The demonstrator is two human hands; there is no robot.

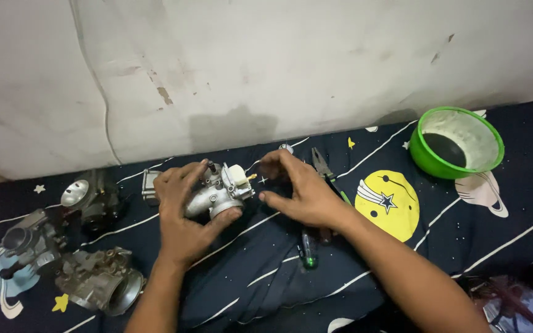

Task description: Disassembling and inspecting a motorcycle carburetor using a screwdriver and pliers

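Carburetor (pixel 220 192) sits just above the dark star-print cloth (pixel 439 246), clasped in the left hand (pixel 183 206), thumb curled under its bowl. Right hand (pixel 297 188) hovers beside it, thumb and forefinger spread near the brass tip, pinching nothing. A loosened small part could drop and vanish among the cloth's folds; pliers (pixel 323 165) lie close behind.

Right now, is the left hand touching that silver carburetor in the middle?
Touching. The head view shows the left hand wrapped around the silver carburetor, thumb pressed under its round body and fingers over its top. The right hand sits beside it.
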